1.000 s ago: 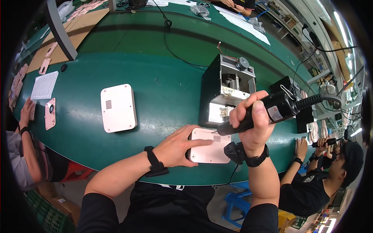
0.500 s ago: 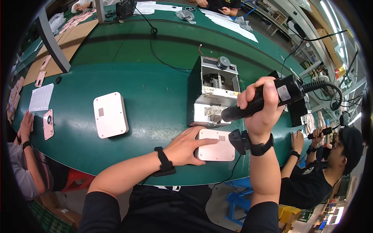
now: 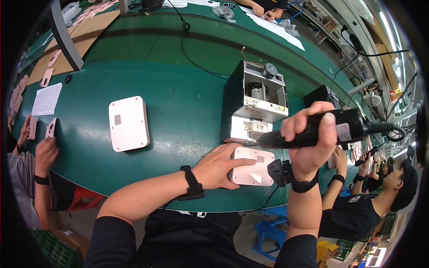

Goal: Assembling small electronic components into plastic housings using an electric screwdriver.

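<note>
My left hand (image 3: pixel 219 166) grips the left side of a pale pink plastic case (image 3: pixel 263 156), its index finger lying across the top. The case lies flat on the green table, with a slotted grille and small screw holes in its upper face. My right hand (image 3: pixel 308 157) is wrapped around a black corded electric screwdriver (image 3: pixel 346 127), held almost level above the case's far right corner. The screwdriver's front end is beside the silver tray of a screw feeder (image 3: pixel 232 107); I cannot make out its bit. A second pink case (image 3: pixel 129 129) lies farther left.
To the left, a co-worker's hand (image 3: pixel 46 154) is at a small pink panel (image 3: pixel 51 128), near a white sheet (image 3: pixel 47 100). A grey post (image 3: pixel 65 35) stands at the far left. Another person (image 3: pixel 357 201) works at the right. A black cable (image 3: pixel 192 56) crosses the table behind the feeder.
The screwdriver has tilted closer to level as my right hand shifted slightly right. My left hand stays on the case. At the left, the co-worker has raised the pink panel from the table.
</note>
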{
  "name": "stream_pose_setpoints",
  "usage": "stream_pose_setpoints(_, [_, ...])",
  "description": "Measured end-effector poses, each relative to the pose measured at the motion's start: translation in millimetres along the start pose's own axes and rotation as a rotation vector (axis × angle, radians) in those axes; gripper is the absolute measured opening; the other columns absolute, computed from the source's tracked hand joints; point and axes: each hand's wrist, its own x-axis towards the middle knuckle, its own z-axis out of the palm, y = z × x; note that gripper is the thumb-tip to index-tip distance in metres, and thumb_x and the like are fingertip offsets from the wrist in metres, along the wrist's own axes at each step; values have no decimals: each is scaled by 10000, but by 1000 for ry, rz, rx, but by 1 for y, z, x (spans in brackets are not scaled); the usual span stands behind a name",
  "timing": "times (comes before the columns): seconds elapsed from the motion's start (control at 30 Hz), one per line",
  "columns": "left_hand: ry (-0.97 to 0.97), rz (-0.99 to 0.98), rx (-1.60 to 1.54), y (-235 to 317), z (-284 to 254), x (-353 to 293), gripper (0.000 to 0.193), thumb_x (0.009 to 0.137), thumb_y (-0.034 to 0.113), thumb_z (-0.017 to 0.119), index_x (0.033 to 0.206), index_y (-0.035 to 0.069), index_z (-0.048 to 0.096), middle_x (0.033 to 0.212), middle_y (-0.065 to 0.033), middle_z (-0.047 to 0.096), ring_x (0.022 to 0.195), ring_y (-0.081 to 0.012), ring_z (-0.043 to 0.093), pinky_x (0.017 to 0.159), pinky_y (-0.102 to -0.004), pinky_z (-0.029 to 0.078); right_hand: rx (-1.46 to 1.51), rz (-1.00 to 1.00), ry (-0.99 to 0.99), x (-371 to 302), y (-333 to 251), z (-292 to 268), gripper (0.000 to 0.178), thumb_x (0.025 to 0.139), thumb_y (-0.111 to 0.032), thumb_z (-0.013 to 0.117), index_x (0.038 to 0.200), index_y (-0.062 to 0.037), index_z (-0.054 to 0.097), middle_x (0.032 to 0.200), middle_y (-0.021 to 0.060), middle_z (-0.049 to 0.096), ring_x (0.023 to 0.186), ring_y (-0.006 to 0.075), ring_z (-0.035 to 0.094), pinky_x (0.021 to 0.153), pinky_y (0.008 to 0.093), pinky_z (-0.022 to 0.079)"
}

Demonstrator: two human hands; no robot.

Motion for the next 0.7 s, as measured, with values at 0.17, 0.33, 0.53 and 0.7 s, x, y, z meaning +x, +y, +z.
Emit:
stream_pose_setpoints(0.17, [0,-6,-28,5,-1,0,741,634,243,852,1329,274,599,1367,-169,453,1282,-372,466,1074,-454,405,-45,-43,34,8,4,-9,321,987,-383,469,1006,-63,482,674,59,504,507,170,486,550,342,436])
stream_pose_setpoints(0.33, [36,-9,8,6,0,-3,716,641,240,848,1317,268,614,1364,-168,456,1282,-371,467,1074,-457,405,-53,19,-18,7,1,-10,322,989,-387,465,1005,-65,481,673,61,506,505,163,481,547,343,437])
stream_pose_setpoints(0.53, [66,10,12,4,1,-2,709,634,226,843,1306,241,618,1307,-163,470,1264,-369,471,1082,-457,398,63,58,-81,-8,2,1,305,983,-365,480,995,-60,483,673,73,513,504,166,486,542,341,443])
stream_pose_setpoints(0.7, [76,21,37,2,4,-4,714,630,228,847,1306,245,619,1325,-166,464,1283,-369,456,1090,-460,390,-22,101,-65,-13,22,10,277,966,-324,522,979,-51,477,663,86,510,504,176,483,517,342,441])
